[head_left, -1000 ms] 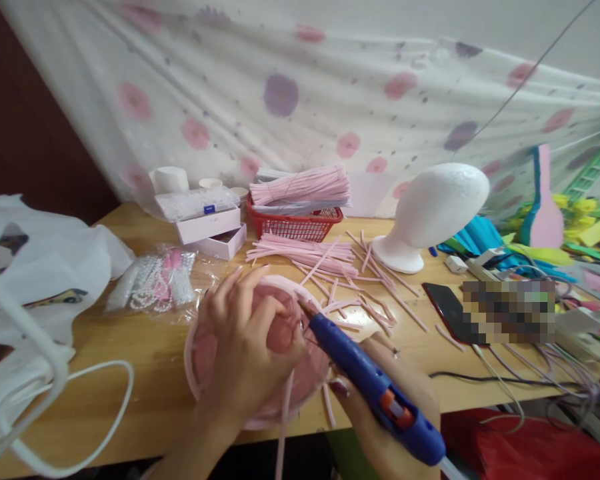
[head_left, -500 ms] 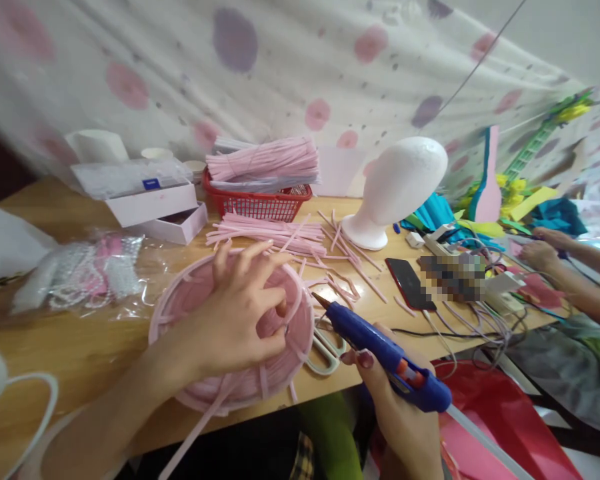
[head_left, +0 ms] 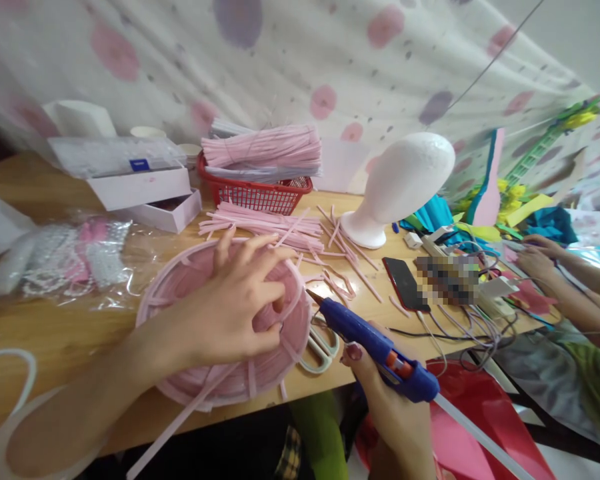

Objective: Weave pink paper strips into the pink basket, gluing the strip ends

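A round pink bowl-shaped piece (head_left: 147,313), built from fuzzy pink strips, rests on the table in front of me. My left hand (head_left: 243,300) lies across it with several fingers spread over the far rim. Its thumb and forefinger close on a pink strip (head_left: 294,300) at the right side; the exact pinch point is partly hidden. Another strip (head_left: 180,419) trails off the bowl toward me. In my right hand (head_left: 387,400) is a blue hot glue gun (head_left: 367,333), its nozzle pointing left close to the rim. A clear glue stick (head_left: 480,437) sticks out of its back.
White-handled scissors (head_left: 320,350) lie right of the bowl. Behind are loose pink strips (head_left: 265,225), a red basket (head_left: 255,197) of bundled strips and a white foam head (head_left: 403,180). Rightward are a phone (head_left: 405,283), cables and another person's hands (head_left: 537,260). Bagged beads (head_left: 75,257) lie left.
The whole view has shifted slightly, with near things now a little farther left. Both hands keep almost the same pose, and the glue gun's nozzle stays beside the rim.
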`<state>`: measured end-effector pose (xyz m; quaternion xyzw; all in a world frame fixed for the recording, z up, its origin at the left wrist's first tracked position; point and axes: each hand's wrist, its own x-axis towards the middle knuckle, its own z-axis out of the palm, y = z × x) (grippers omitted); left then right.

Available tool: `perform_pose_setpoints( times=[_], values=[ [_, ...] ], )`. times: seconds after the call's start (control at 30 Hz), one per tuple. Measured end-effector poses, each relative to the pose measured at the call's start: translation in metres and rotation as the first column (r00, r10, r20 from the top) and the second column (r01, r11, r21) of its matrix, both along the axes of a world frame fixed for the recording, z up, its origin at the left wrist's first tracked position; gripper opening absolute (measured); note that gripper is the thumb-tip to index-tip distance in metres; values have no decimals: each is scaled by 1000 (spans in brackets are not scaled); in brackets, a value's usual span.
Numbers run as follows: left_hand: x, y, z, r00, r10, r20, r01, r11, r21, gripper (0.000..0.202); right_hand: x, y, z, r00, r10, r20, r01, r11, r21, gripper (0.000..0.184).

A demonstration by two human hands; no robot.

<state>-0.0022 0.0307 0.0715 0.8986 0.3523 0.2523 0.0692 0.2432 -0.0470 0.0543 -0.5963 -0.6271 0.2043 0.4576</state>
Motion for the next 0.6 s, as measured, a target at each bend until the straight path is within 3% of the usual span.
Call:
perform_pose_setpoints(
  times=[0.13,0.6],
  values=[
    [-2,1,2,1000,-3,-4,3,1000,-28,6,-1,-4,3,998,-42,-54,41,999,-18,54],
    [-1,3,8,999,26,-25,-27,999,-26,4,1,-14,-1,1000,11,-28,-12,1000,-3,45]
  ],
)
